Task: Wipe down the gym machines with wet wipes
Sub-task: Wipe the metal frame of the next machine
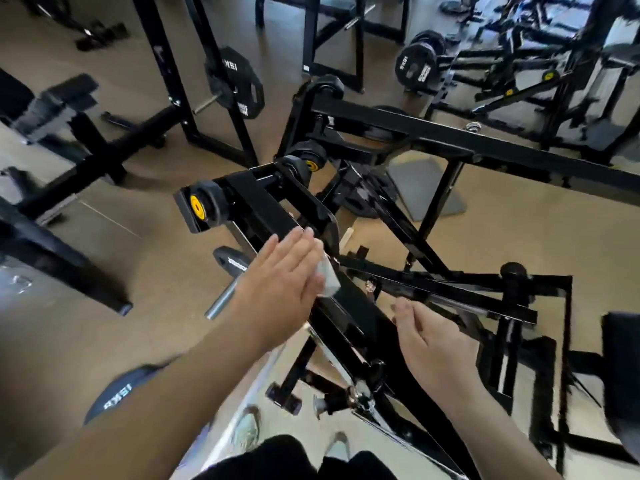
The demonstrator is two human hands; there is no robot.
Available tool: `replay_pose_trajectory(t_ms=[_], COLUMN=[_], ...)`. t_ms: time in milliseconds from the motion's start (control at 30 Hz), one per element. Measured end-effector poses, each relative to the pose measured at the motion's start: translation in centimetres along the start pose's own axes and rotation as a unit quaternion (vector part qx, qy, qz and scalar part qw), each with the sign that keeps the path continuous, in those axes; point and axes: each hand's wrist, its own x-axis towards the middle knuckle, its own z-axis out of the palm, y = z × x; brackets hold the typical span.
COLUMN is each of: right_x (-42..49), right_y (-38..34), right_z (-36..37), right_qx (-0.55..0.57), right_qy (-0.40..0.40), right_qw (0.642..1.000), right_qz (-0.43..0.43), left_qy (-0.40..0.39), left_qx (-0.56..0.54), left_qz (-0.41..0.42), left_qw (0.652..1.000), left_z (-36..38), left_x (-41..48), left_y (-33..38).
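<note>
A black steel gym machine (pixel 263 206) with yellow end caps fills the middle of the head view, its arm running from upper left down toward me. My left hand (pixel 277 271) lies flat on that arm, fingers together, pressing a white wet wipe (pixel 328 276) against the metal; part of the wipe sticks out past the fingertips. My right hand (pixel 429 341) hovers just right of the same arm, fingers loosely curled, holding nothing.
A weight plate (pixel 114 393) lies on the tan floor under my left forearm. Another plate (pixel 239 81) hangs on a rack at the back. A bench (pixel 52 105) stands at the left, more machines at the far right, a black pad (pixel 623 368) at the right edge.
</note>
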Motion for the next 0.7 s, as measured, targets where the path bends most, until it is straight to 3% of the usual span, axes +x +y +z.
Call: replay_pose_trajectory(t_ms=[33,100,200,300,400,500,600,700], right_x=[-0.3,-0.7,-0.9,-1.2,-0.7,0.2,1.4,3.0], right_y=[0.3,0.8,0.5,-0.4,-0.7,-1.2,-2.3,-3.5], right_z=[0.1,0.4,0.3,-0.8,-0.9,-0.4,0.5,0.9], right_qx=[0.003,0.032,0.155,0.275,0.262,0.237,0.185,0.146], right_qy=[-0.002,0.004,0.020,0.002,-0.028,-0.031,-0.027,-0.023], right_qw=[1.000,0.999,0.987,0.961,0.964,0.970,0.979,0.983], right_qz=[-0.005,-0.017,-0.024,-0.022,-0.034,-0.043,-0.079,-0.111], left_qy=[0.007,0.013,-0.015,-0.049,-0.038,-0.005,0.043,0.128], left_qx=[-0.010,-0.043,-0.079,-0.067,-0.045,-0.065,-0.106,-0.151], left_qz=[-0.044,-0.041,0.098,0.175,0.018,-0.124,-0.152,-0.161], left_qw=[0.999,0.998,0.992,0.981,0.998,0.990,0.982,0.967], left_z=[-0.1,0.8,1.5,0.3,-0.2,1.2,3.1,3.9], left_x=[-0.1,-1.5,-4.1,-2.8,-0.5,0.0,-1.7,-1.4], left_y=[0.9,5.2,10.5,7.3,3.0,5.4,12.2,12.6])
